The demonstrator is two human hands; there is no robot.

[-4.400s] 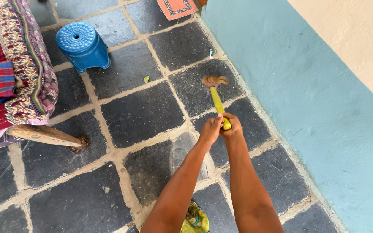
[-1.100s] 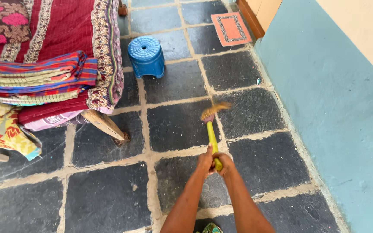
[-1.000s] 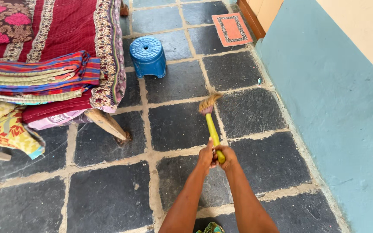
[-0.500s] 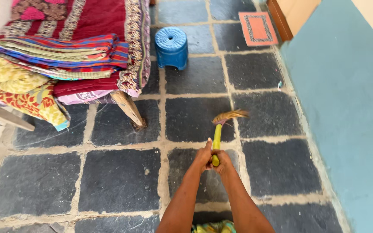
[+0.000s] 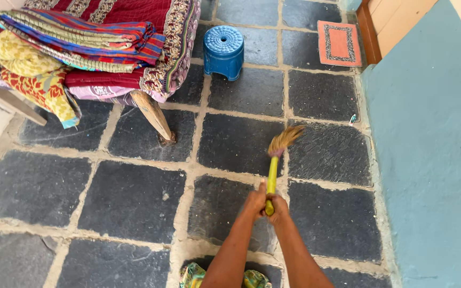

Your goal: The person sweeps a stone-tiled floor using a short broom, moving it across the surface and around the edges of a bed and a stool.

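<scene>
The left hand (image 5: 255, 201) and the right hand (image 5: 277, 207) are pressed close together, both wrapped tight around the near end of a short broom with a yellow-green plastic handle and tan straw bristles (image 5: 274, 165). The broom points away from the person, and its bristles fan out to the right, low over the dark stone tile floor with pale sandy joints (image 5: 134, 197).

This looks like the middle of a sweeping stroke. A good next stroke would need the bristles pressed flat on the tiles and pulled across, so the little specks of dirt go along.

Far off stands a round blue plastic stool (image 5: 223, 45). To the far left is a wooden cot with red patterned quilts and folded striped cloths (image 5: 102, 37). A light blue painted wall (image 5: 428, 160) runs along the right.
</scene>
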